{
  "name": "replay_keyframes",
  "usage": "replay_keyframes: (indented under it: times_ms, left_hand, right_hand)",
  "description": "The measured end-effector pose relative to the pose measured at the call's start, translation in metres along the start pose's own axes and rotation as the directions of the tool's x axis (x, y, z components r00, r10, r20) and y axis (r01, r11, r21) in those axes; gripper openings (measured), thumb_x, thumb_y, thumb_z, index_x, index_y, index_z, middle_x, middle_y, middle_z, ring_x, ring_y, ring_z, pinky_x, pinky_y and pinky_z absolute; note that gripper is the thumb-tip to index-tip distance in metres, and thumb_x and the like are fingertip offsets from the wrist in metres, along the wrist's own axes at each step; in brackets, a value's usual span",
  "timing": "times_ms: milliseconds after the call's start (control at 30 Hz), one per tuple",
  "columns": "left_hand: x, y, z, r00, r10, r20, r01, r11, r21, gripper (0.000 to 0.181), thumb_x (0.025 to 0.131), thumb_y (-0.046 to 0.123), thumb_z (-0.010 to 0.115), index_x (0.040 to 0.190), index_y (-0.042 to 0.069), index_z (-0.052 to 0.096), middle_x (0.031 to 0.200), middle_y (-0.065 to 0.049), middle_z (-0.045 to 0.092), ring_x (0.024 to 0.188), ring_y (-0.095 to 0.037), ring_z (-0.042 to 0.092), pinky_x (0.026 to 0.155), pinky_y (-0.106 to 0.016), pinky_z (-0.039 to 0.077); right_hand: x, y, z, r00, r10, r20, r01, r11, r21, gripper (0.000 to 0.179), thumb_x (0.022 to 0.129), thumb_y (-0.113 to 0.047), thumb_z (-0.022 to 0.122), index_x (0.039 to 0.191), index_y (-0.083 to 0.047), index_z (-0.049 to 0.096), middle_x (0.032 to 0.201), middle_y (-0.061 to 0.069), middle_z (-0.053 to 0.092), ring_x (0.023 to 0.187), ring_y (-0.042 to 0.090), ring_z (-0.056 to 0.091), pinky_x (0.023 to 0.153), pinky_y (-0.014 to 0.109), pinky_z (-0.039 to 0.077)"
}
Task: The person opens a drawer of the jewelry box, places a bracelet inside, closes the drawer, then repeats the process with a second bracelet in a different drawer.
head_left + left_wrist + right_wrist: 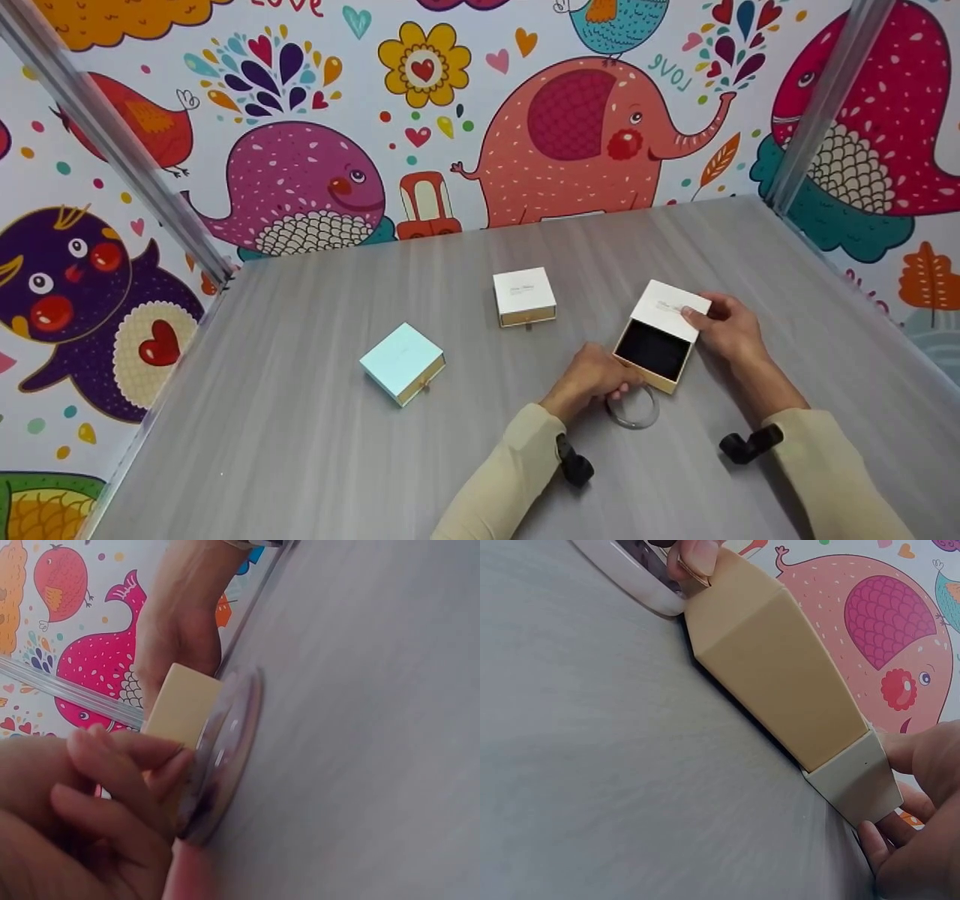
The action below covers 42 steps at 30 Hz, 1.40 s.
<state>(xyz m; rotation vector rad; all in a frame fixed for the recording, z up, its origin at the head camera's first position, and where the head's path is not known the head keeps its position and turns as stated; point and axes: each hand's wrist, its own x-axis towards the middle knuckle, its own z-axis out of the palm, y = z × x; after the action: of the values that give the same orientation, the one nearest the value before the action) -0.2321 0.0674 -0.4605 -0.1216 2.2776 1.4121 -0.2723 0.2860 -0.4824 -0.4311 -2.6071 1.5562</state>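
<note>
A white drawer-style gift box (660, 306) stands part open on the table, its tan drawer (780, 679) slid out and showing a black lining (654, 349). Around the white sleeve, my right hand (729, 330) grips with the thumb on top and fingers along the side. At the drawer's front, my left hand (596, 373) pinches the small pull tab (695, 574) between thumb and finger. Right beside those fingers is a glossy, pale, see-through bangle (634, 409), overlapping the drawer's front corner in the wrist views. I cannot tell whether the left hand also holds the bangle.
Left of the hands sit a shut white box (524, 295) and a shut light-blue box (403, 361), each with a small pull tab. The grey table (300, 435) meets cartoon-printed walls (450, 150) and metal posts (832, 105) at its edges.
</note>
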Motion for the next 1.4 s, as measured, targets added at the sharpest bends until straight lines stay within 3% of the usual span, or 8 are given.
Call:
replay_keyframes:
  times_ms: [267, 533, 700, 800, 1000, 1133, 1267, 1400]
  left_hand:
    - [-0.002, -0.003, -0.004, 1.0, 0.012, 0.012, -0.012, 1.0, -0.022, 0.039, 0.081, 0.013, 0.081, 0.05, 0.013, 0.058, 0.039, 0.007, 0.044, 0.033, -0.002, 0.037, 0.039, -0.02, 0.025]
    - [-0.009, -0.003, -0.013, 0.992, 0.121, -0.019, -0.122, 0.993, -0.005, 0.018, 0.078, 0.009, 0.083, 0.064, 0.001, 0.074, 0.041, 0.006, 0.047, 0.037, -0.004, 0.04, 0.039, -0.019, 0.026]
    - [-0.012, 0.0, -0.012, 0.969, 0.223, -0.105, -0.201, 0.961, 0.189, 0.023, 0.075, 0.015, 0.085, 0.059, 0.007, 0.071, 0.043, 0.009, 0.045, 0.044, -0.005, 0.041, 0.043, -0.019, 0.03]
    - [-0.013, 0.0, -0.012, 0.95, 0.273, -0.15, -0.226, 0.936, 0.27, 0.024, 0.074, 0.018, 0.086, 0.059, 0.01, 0.07, 0.049, 0.009, 0.051, 0.048, -0.005, 0.043, 0.045, -0.018, 0.032]
    - [-0.012, -0.004, -0.015, 0.925, 0.34, -0.171, -0.288, 0.919, 0.269, 0.008, 0.074, 0.005, 0.083, 0.07, 0.005, 0.076, 0.068, 0.0, 0.071, 0.055, -0.003, 0.046, 0.049, -0.015, 0.037]
    - [-0.011, -0.005, -0.017, 0.91, 0.369, -0.189, -0.306, 0.906, 0.293, 0.008, 0.072, 0.001, 0.083, 0.072, 0.005, 0.076, 0.07, -0.001, 0.073, 0.056, -0.003, 0.047, 0.05, -0.015, 0.039]
    - [-0.011, -0.006, -0.018, 0.888, 0.405, -0.218, -0.31, 0.877, 0.368, 0.009, 0.071, 0.003, 0.083, 0.072, 0.006, 0.075, 0.069, -0.002, 0.072, 0.058, -0.006, 0.048, 0.055, -0.017, 0.043]
    - [-0.011, -0.006, -0.018, 0.885, 0.413, -0.215, -0.302, 0.86, 0.412, 0.014, 0.071, 0.003, 0.082, 0.067, 0.007, 0.069, 0.065, 0.001, 0.064, 0.06, -0.008, 0.047, 0.057, -0.019, 0.043]
  right_hand:
    - [0.001, -0.001, 0.001, 1.0, 0.019, 0.013, -0.019, 1.0, 0.0, 0.068, 0.097, -0.038, 0.064, 0.148, 0.0, 0.042, 0.147, 0.025, 0.046, 0.128, 0.032, 0.046, 0.094, 0.026, 0.037]
    - [0.001, -0.003, 0.001, 1.0, 0.021, 0.017, -0.02, 1.0, -0.008, 0.068, 0.097, -0.039, 0.063, 0.149, 0.0, 0.041, 0.147, 0.026, 0.045, 0.131, 0.034, 0.044, 0.103, 0.037, 0.037]
    - [0.0, -0.001, 0.001, 0.999, 0.029, 0.019, -0.029, 1.0, -0.002, 0.068, 0.097, -0.04, 0.063, 0.149, -0.001, 0.041, 0.148, 0.026, 0.045, 0.131, 0.034, 0.044, 0.105, 0.039, 0.037]
    - [0.0, 0.0, 0.001, 0.999, 0.03, 0.02, -0.03, 1.0, -0.007, 0.069, 0.097, -0.041, 0.063, 0.149, -0.001, 0.041, 0.148, 0.026, 0.045, 0.131, 0.034, 0.044, 0.104, 0.039, 0.037]
    - [-0.001, 0.0, 0.001, 1.0, 0.019, 0.015, -0.019, 1.0, -0.013, 0.067, 0.097, -0.04, 0.063, 0.148, -0.001, 0.043, 0.146, 0.025, 0.047, 0.128, 0.032, 0.046, 0.096, 0.03, 0.039]
    - [0.0, 0.0, 0.001, 1.0, 0.007, 0.006, -0.007, 1.0, 0.001, 0.066, 0.096, -0.037, 0.065, 0.146, 0.0, 0.044, 0.144, 0.025, 0.049, 0.124, 0.03, 0.047, 0.089, 0.022, 0.038]
    - [0.0, 0.0, 0.001, 1.0, 0.003, 0.002, -0.003, 1.0, 0.016, 0.065, 0.096, -0.035, 0.066, 0.147, 0.0, 0.044, 0.144, 0.025, 0.049, 0.126, 0.029, 0.047, 0.089, 0.02, 0.037]
    - [0.0, -0.001, 0.001, 1.0, 0.017, 0.001, -0.017, 1.0, 0.013, 0.066, 0.096, -0.036, 0.065, 0.147, -0.001, 0.044, 0.146, 0.025, 0.048, 0.129, 0.031, 0.046, 0.092, 0.023, 0.036]
